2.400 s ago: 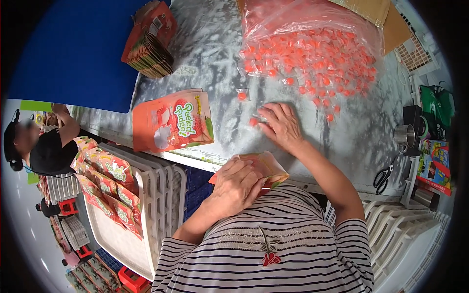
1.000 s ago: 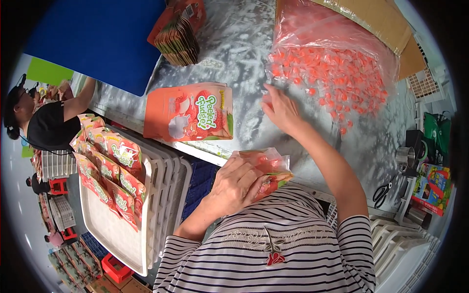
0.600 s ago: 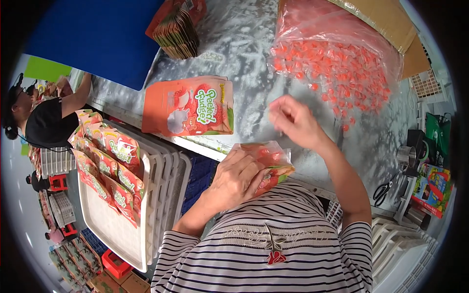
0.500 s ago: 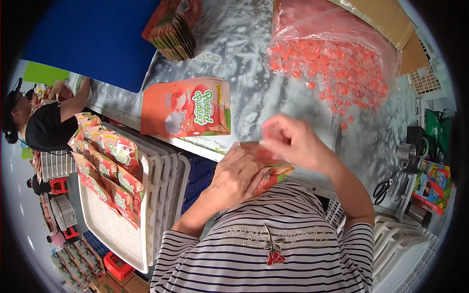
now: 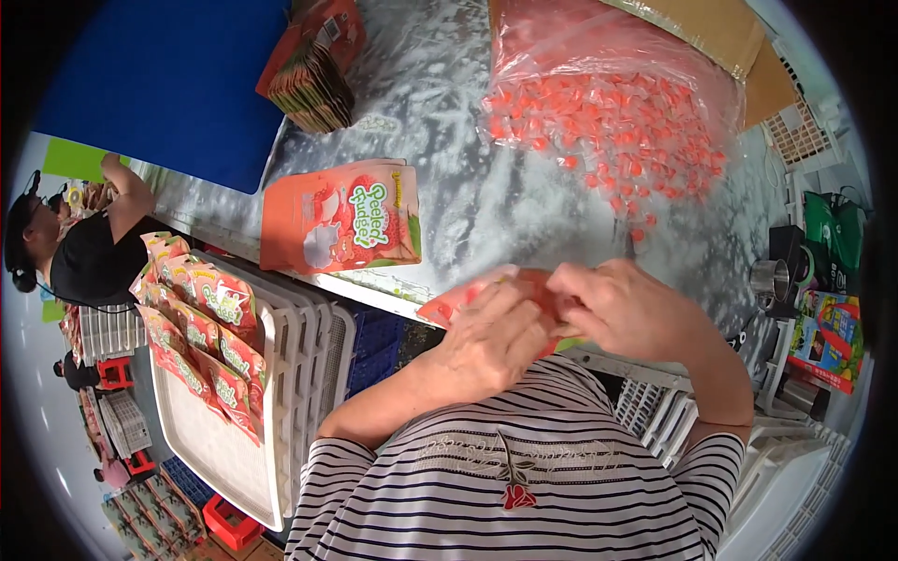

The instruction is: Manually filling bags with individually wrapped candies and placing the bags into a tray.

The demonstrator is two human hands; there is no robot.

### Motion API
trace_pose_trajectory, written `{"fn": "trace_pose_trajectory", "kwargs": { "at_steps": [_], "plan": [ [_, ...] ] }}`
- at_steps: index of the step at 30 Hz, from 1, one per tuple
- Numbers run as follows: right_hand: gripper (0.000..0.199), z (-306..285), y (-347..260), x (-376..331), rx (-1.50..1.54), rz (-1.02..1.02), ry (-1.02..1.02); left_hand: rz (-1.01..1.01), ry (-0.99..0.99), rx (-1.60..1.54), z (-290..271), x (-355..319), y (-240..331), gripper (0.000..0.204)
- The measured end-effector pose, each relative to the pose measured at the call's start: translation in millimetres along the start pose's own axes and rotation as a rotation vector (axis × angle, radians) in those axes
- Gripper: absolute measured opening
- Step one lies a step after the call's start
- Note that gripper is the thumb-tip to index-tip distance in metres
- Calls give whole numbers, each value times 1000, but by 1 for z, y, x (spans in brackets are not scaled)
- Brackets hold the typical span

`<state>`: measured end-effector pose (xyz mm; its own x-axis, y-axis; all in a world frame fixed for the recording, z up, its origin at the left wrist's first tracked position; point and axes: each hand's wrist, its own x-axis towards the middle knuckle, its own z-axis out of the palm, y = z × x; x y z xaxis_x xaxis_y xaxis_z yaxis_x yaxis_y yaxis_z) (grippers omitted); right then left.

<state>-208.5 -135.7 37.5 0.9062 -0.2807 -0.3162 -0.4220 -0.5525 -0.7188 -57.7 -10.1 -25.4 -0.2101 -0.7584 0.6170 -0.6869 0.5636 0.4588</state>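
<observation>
At the table's near edge, close against my body, a red-orange candy pouch [image 5: 450, 303] is mostly covered by my hands. My left hand [image 5: 498, 338] lies over it with bent fingers gripping its side. My right hand [image 5: 617, 307] pinches the pouch's right part; its fingertips are partly hidden. Flat on the table, beyond my left hand, lies a small stack of matching pouches [image 5: 341, 217]. Farther off, to the right, several wrapped red candies [image 5: 608, 140] spill from a clear plastic bag [image 5: 599, 47].
Left of me, stacked white trays [image 5: 210, 447] hold filled pouches [image 5: 201, 323] on top. A bundle of pouches [image 5: 313, 84] stands at the back beside a blue board [image 5: 168, 84]. A cardboard box [image 5: 697, 28] is far right, a tape roll [image 5: 769, 279] lower. Another person [image 5: 89, 257] works far left.
My right hand has come down from above the pouch and now pinches its right part. The pouch has tilted, and my left hand has shifted right. The view has moved slightly.
</observation>
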Motion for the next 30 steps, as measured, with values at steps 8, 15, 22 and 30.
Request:
{"fn": "trace_pose_trajectory", "kwargs": {
  "at_steps": [8, 15, 22, 30],
  "plan": [
    [31, -5, 20, -5, 53, -37, -218, 129, -34, 20, 16, 16, 12, 27],
    [19, -15, 6, -29, 15, -230, 152, 22, -9, 143, 4, 21, 0, 33],
    [12, 4, 14, -30, -367, -217, 3, 57, 85, -40, 6, 22, 8, 23],
    [17, 9, 3, -35, -336, -479, 134, -429, -253, -830, -14, 2, -46, 67]
  ]
}}
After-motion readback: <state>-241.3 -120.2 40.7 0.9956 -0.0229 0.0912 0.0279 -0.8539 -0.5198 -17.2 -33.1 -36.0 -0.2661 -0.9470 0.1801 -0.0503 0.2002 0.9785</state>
